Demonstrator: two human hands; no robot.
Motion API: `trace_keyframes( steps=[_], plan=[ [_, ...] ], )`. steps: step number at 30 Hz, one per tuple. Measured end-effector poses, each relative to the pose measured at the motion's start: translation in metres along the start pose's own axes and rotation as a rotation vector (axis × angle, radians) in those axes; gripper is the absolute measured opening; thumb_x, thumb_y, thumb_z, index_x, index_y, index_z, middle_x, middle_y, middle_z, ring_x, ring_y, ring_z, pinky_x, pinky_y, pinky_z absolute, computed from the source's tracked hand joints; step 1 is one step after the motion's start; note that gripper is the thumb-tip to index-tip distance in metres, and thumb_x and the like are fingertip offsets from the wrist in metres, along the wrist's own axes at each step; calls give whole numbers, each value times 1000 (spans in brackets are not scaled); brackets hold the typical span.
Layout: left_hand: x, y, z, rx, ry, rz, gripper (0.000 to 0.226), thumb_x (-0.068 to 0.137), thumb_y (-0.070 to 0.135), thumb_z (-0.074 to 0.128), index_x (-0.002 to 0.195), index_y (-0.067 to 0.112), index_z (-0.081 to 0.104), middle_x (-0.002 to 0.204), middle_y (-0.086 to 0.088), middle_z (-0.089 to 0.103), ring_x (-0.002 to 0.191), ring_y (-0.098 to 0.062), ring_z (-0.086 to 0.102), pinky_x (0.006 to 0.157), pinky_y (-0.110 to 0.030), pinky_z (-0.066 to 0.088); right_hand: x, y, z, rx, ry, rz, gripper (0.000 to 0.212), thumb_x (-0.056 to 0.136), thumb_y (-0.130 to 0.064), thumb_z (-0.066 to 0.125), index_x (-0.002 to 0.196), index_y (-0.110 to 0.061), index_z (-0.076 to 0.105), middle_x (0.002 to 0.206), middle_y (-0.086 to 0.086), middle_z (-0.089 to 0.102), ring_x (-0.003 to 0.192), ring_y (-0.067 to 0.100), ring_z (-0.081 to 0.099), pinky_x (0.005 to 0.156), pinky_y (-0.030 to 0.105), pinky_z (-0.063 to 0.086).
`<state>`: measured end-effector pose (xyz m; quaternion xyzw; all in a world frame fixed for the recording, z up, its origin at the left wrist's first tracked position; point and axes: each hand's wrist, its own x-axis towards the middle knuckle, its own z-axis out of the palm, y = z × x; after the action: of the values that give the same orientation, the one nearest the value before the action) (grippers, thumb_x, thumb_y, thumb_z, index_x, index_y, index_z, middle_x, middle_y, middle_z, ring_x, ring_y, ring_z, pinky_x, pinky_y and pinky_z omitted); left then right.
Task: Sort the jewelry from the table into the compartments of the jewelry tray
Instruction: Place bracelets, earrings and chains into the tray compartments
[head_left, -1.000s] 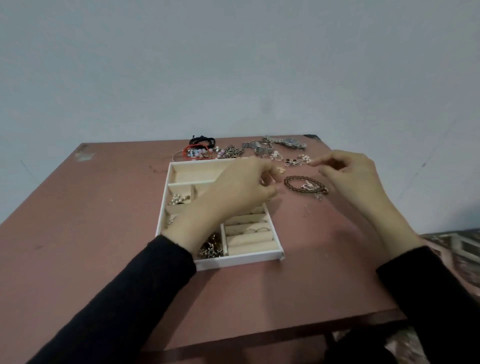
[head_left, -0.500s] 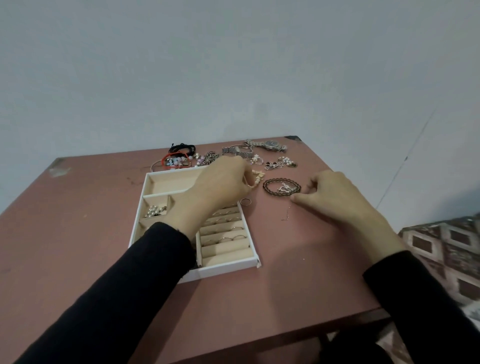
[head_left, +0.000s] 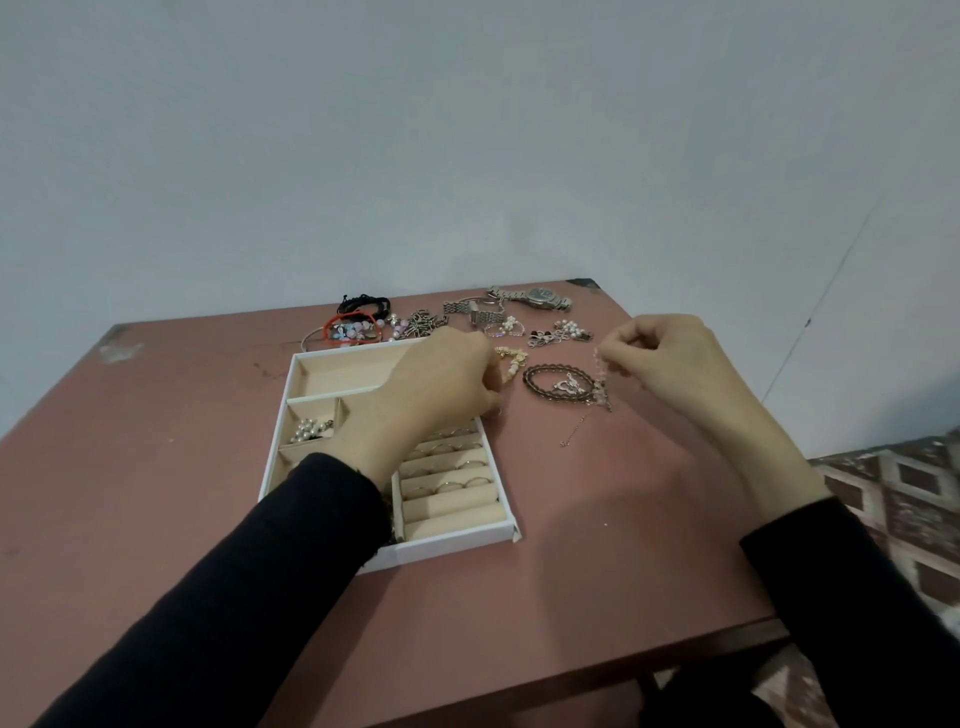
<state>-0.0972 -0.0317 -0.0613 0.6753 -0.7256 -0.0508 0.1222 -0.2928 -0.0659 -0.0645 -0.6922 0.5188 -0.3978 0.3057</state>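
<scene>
A white jewelry tray (head_left: 457, 544) with beige compartments lies on the reddish table (head_left: 156, 467). Its right column of ring rolls (head_left: 447, 480) holds several rings, and a small left cell holds pearl pieces (head_left: 310, 430). My left hand (head_left: 441, 384) hovers over the tray's upper right, fingers pinched at a small ring by the tray's edge; the ring is mostly hidden. My right hand (head_left: 670, 364) is raised and pinches a thin beaded chain (head_left: 601, 382) that dangles over a dark beaded bracelet (head_left: 558, 384). A gold and pearl piece (head_left: 511, 361) lies between the hands.
Along the far edge lie a silver watch (head_left: 540, 298), metal watch bands (head_left: 475, 310), black cords (head_left: 363, 304), a red bracelet with beads (head_left: 350, 330), and pearl and bow earrings (head_left: 558, 332). A thin chain (head_left: 571, 434) lies nearer. A patterned cushion (head_left: 898, 514) sits off the right edge.
My right hand has lifted from the table with the thin beaded chain pinched in it. My left hand has moved a little toward the tray's right edge.
</scene>
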Motion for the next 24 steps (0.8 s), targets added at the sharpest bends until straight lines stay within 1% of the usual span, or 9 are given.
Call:
trace_keyframes(
  steps=[1,3,5,8,11,17,20,24],
  plan=[
    [0,0,0,6,-10,1,15,78,24,68,92,20,72,95,-4,71,92,-19,63,77,-31,52,1,-3,-1,40,13,-14,12,76,-16,64,65,-16,68,61,-3,63,57,7,52,58,22,41],
    [0,0,-2,5,-43,-1,18,76,26,71,94,19,72,95,-3,71,93,-19,63,81,-34,53,3,-9,-1,123,38,-36,10,78,-15,63,70,-13,68,62,-4,64,58,5,54,60,23,43],
    [1,0,-3,7,-69,0,19,76,26,72,93,18,74,94,-2,72,92,-19,64,81,-34,53,3,-17,0,247,61,-47,10,81,-10,61,73,-11,67,63,0,63,57,5,55,57,20,43],
    [3,0,-4,5,-102,-7,15,74,24,74,88,18,75,91,-2,72,88,-18,65,80,-35,54,3,-29,1,385,74,-63,13,82,-5,60,72,-11,64,63,2,62,58,8,56,53,17,43],
    [7,0,-4,-15,-135,-25,15,72,21,76,87,16,75,91,-4,72,86,-20,66,81,-37,55,3,-35,3,406,64,-78,15,83,-4,59,71,-11,64,65,3,61,57,8,55,51,16,43],
    [15,2,-3,-34,-175,-49,19,71,14,78,89,9,73,94,-9,71,87,-24,66,82,-39,55,3,-38,12,389,19,-85,11,82,-5,60,74,-10,65,66,4,62,59,9,56,54,19,44],
    [17,3,-3,-35,-180,-56,24,69,16,80,91,7,72,94,-11,70,88,-26,65,82,-40,54,2,-37,14,396,15,-76,12,83,-4,61,73,-10,65,64,3,61,59,9,55,52,17,44],
    [17,2,-4,-20,-192,-49,29,70,21,80,94,6,71,96,-11,69,90,-27,64,82,-40,54,0,-34,16,395,5,-60,12,83,-4,61,73,-10,64,64,1,61,60,9,55,56,20,44]
  ],
)
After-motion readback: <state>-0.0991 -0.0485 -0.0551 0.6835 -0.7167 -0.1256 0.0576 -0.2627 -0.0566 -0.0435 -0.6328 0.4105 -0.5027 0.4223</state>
